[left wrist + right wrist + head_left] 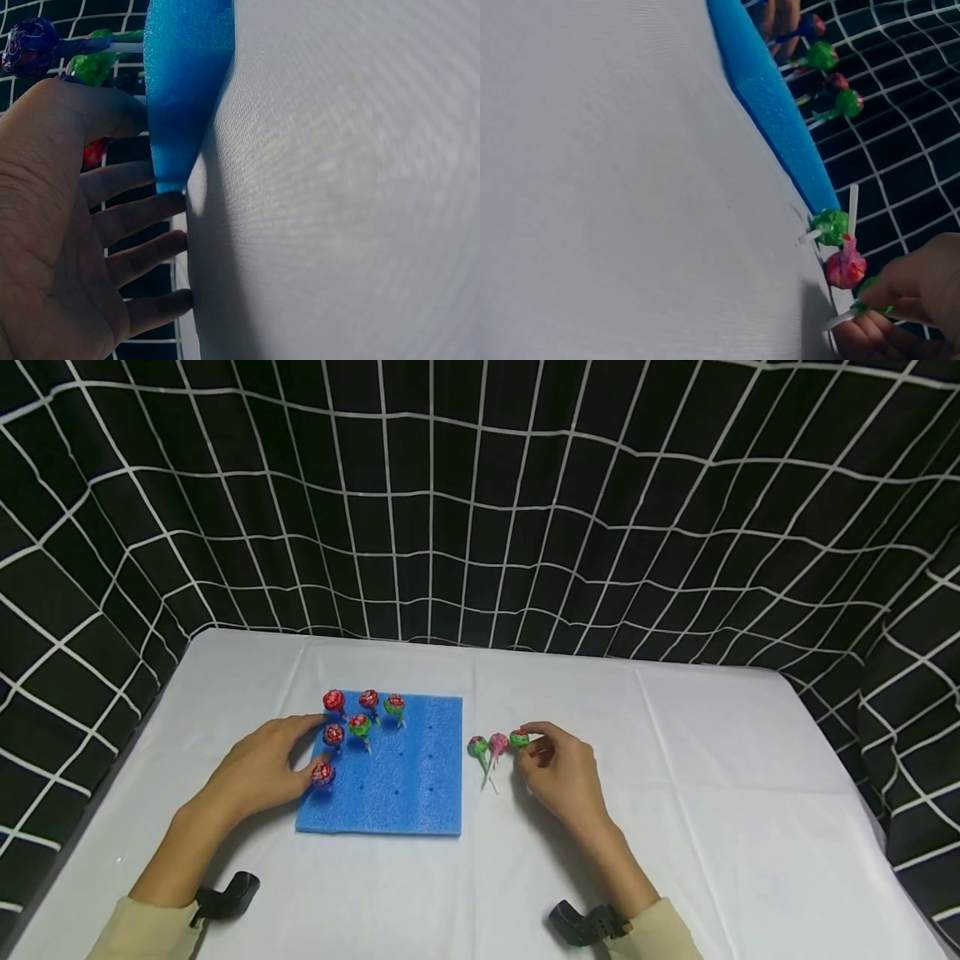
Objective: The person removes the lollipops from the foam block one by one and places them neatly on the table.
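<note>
A blue foam board (420, 814) lies on the table, with several red- and green-wrapped lollipops (359, 725) standing in its left and far parts. My left hand (255, 768) rests at the board's left edge, fingers extended; in the left wrist view its thumb (112, 111) touches the blue foam beside the sticks. Right of the board, my right hand (566, 777) pinches a green-wrapped lollipop (519, 738) between thumb and fingers, its white stick (841, 320) showing in the right wrist view. Next to it lie a pink lollipop (498, 743) and another green lollipop (477, 747).
Several small holes (397, 792) dot the board's near and right parts. A white cloth (712, 827) covers the table. Black netting with a white grid (480, 510) rises behind and at both sides. Each wrist wears a black camera mount (228, 897).
</note>
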`<state>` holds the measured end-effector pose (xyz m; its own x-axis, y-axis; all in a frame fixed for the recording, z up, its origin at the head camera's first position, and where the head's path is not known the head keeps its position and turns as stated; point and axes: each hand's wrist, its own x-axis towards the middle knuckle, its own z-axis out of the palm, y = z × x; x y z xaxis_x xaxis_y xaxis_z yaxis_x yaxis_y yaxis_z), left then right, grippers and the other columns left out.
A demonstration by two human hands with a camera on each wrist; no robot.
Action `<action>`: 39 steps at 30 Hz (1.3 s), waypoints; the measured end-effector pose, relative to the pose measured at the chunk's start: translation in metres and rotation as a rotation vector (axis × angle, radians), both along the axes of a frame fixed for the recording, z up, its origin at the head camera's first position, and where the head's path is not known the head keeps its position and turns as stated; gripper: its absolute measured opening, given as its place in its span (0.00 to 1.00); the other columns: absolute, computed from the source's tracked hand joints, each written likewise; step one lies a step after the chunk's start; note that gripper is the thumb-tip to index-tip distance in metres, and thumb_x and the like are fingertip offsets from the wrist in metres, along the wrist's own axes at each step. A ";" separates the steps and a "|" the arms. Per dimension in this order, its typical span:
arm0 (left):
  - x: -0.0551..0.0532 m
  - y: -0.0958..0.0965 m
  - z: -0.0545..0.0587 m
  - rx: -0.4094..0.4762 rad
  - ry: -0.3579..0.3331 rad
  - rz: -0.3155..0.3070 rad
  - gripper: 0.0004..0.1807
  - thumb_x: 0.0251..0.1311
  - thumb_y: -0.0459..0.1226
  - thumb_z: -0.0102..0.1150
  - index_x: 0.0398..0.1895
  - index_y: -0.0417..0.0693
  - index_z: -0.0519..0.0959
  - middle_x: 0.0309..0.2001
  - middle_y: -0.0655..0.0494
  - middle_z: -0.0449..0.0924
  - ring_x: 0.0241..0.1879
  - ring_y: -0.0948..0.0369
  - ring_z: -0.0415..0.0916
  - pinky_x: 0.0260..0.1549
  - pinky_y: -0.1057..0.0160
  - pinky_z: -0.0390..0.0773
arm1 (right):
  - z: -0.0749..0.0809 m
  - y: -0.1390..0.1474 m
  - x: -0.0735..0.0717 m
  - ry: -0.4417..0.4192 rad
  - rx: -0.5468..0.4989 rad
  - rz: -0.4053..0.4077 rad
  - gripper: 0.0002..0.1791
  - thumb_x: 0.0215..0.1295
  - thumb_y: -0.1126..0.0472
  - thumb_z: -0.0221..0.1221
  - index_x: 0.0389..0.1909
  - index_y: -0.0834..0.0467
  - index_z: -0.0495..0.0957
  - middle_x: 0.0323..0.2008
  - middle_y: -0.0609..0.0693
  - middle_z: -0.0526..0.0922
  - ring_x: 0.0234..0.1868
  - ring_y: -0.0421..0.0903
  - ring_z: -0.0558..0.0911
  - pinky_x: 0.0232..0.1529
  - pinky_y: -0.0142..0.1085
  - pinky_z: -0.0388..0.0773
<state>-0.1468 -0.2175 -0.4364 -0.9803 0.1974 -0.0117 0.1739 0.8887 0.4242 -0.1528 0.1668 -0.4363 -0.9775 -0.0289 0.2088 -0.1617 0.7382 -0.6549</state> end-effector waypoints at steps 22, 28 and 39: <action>-0.003 -0.001 0.001 0.009 0.008 0.000 0.33 0.64 0.49 0.59 0.71 0.49 0.70 0.69 0.41 0.73 0.70 0.39 0.68 0.67 0.32 0.67 | -0.001 -0.001 -0.004 -0.088 0.026 0.014 0.16 0.59 0.64 0.62 0.50 0.59 0.83 0.30 0.51 0.86 0.28 0.41 0.81 0.35 0.32 0.75; -0.002 -0.001 0.001 0.000 0.006 -0.001 0.33 0.64 0.50 0.59 0.72 0.50 0.70 0.69 0.41 0.73 0.70 0.39 0.68 0.67 0.31 0.67 | 0.000 0.001 -0.003 -0.117 0.027 0.006 0.17 0.64 0.58 0.62 0.52 0.58 0.83 0.31 0.51 0.87 0.29 0.42 0.81 0.34 0.33 0.75; -0.002 0.000 0.001 -0.003 0.001 0.008 0.33 0.64 0.50 0.59 0.72 0.51 0.70 0.69 0.41 0.73 0.71 0.39 0.67 0.67 0.31 0.67 | 0.006 0.004 -0.003 -0.088 0.031 0.018 0.18 0.66 0.56 0.61 0.54 0.58 0.82 0.31 0.51 0.86 0.27 0.42 0.78 0.34 0.34 0.74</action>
<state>-0.1493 -0.2177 -0.4358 -0.9819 0.1893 -0.0116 0.1669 0.8914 0.4215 -0.1554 0.1705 -0.4299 -0.9914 -0.0518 0.1204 -0.1177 0.7562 -0.6437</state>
